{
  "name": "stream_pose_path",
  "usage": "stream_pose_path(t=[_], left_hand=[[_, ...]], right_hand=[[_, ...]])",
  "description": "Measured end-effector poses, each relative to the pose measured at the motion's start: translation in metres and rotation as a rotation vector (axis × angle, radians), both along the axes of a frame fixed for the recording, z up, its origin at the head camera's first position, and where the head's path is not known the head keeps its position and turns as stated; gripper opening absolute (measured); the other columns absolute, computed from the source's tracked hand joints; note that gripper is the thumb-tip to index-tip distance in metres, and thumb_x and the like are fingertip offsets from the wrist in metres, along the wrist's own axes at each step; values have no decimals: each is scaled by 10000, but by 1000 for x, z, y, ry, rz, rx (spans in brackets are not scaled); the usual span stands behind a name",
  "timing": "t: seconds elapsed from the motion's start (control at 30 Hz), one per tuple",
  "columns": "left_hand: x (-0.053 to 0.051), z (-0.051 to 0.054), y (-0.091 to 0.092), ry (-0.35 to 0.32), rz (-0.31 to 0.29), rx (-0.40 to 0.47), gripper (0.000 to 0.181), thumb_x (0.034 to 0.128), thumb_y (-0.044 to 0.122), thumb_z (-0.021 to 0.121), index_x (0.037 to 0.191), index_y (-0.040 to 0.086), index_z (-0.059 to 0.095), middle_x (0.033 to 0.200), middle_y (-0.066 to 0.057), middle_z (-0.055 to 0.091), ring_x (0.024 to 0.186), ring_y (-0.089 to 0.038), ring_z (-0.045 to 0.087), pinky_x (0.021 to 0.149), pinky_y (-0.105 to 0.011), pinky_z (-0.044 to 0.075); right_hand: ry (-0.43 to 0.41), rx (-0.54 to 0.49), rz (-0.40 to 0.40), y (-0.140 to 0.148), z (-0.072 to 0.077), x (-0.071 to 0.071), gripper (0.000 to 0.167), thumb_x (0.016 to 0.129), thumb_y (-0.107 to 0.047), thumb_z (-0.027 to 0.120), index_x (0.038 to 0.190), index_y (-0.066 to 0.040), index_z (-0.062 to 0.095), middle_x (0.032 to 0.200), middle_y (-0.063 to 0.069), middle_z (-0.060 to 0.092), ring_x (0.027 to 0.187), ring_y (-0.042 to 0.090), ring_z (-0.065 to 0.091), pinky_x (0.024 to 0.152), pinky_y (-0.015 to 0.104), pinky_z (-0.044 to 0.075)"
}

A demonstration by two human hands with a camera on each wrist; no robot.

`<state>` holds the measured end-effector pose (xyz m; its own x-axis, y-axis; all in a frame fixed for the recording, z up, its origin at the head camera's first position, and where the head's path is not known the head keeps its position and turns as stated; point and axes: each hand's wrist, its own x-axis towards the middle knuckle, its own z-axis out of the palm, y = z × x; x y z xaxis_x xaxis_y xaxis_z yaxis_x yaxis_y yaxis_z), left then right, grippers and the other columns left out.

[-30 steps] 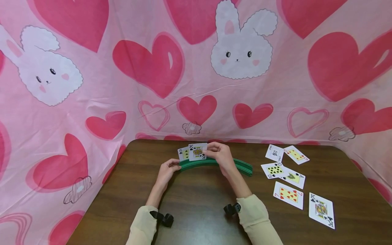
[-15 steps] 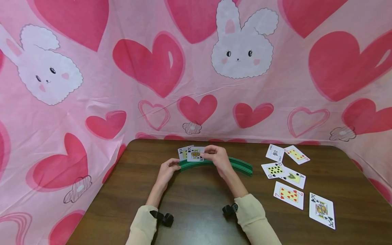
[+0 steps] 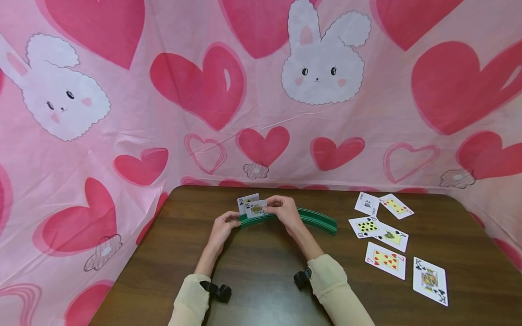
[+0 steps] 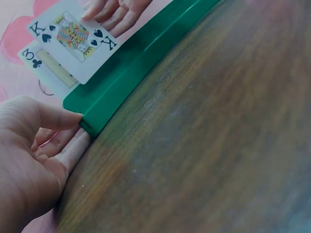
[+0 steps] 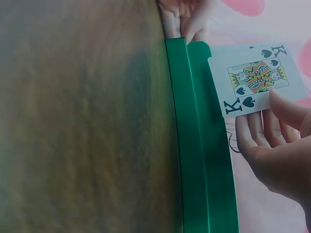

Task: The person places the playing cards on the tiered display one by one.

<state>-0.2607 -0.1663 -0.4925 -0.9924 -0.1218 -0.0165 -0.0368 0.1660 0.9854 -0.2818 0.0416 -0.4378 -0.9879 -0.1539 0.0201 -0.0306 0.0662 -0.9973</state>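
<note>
A curved green card holder (image 3: 320, 220) lies near the table's back edge. My left hand (image 3: 222, 230) pinches its left end between thumb and fingers, also plain in the left wrist view. The three of clubs (image 4: 46, 73) stands in the holder at that end. My right hand (image 3: 287, 213) pinches the king of spades (image 3: 255, 208) by its right edge, thumb on the face and fingers behind. The king (image 5: 257, 77) overlaps the front of the three, its lower edge at the green holder (image 5: 214, 160).
Several cards lie face up at the right: a joker (image 3: 366, 203), a red-suit card (image 3: 396, 206), a ten of spades (image 3: 366, 226), an ace (image 3: 393, 237), a seven of hearts (image 3: 385, 260) and a king of clubs (image 3: 430, 280). A pink cloth (image 3: 261, 113) hangs behind the table.
My right hand has moved left and slightly down with the king of spades, which sits lower and nearer the holder's left end. My left hand has stayed at that end.
</note>
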Motion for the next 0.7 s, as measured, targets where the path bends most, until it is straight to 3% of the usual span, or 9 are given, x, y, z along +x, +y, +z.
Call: stream_pose_path(t=[0.1, 0.2, 0.27, 0.37, 0.7], left_hand=[[4, 8, 2, -4, -18, 8, 223, 783, 9, 600, 1004, 8, 625, 1004, -139, 610, 860, -155, 568, 753, -260, 423], [6, 10, 2, -6, -30, 20, 230, 783, -1, 599, 1011, -13, 617, 1015, -158, 605, 861, -157, 565, 744, -253, 419], [6, 10, 2, -8, -27, 17, 232, 781, -5, 598, 1012, -15, 616, 1017, -158, 606, 867, -163, 565, 748, -258, 419], [1, 0, 0, 2, -8, 13, 218, 774, 8, 608, 992, 11, 629, 997, -128, 616, 855, -154, 568, 741, -252, 423], [1, 1, 1, -7, 4, -10, 210, 782, 8, 581, 983, 37, 634, 1006, -102, 612, 884, -170, 562, 784, -309, 422]], right_hand=[[2, 35, 10, -1, 7, 0, 148, 732, -105, 705, 861, -43, 668, 867, 75, 654, 794, 190, 578, 766, 360, 456], [-10, 59, 23, -3, 5, -3, 138, 726, -96, 709, 850, -53, 669, 862, 66, 657, 794, 188, 583, 751, 321, 455], [-11, 62, 34, -4, 2, -5, 140, 732, -88, 702, 860, -43, 667, 878, 76, 656, 802, 199, 584, 762, 330, 457], [-9, 63, 38, -7, -7, -10, 132, 728, -98, 707, 847, -55, 669, 875, 65, 660, 796, 191, 591, 758, 330, 462], [-18, 77, 58, -13, -12, -12, 141, 733, -108, 702, 852, -43, 662, 863, 73, 663, 782, 193, 589, 739, 321, 461]])
